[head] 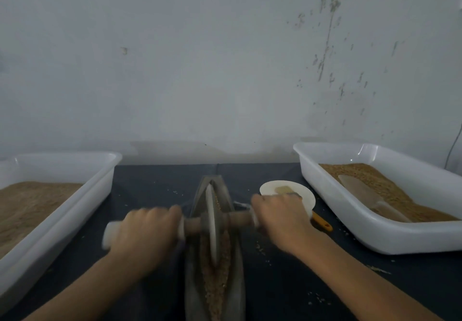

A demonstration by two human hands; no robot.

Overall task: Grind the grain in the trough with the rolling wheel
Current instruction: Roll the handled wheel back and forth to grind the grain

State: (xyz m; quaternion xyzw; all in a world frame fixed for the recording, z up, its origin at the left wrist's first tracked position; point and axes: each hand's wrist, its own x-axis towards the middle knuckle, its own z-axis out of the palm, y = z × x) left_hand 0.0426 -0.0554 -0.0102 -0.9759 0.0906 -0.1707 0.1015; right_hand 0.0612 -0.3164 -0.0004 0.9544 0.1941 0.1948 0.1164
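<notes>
A long narrow grey trough [238, 278] lies on the dark table, running away from me, with brown grain [217, 278] along its groove. A thin pale rolling wheel [212, 223] stands upright in the groove, on a wooden axle [238, 217] with white handle ends. My left hand [147, 230] grips the left handle and my right hand [280, 217] grips the right handle. Both hands are motion-blurred.
A white tray [62, 210] of fine brown meal sits at the left. At the right, a white tray [370, 230] holds grain and a pale scoop [365, 195]. A white dish [270, 187] and an orange-handled brush [323, 223] lie behind my right hand. Loose grains dot the table.
</notes>
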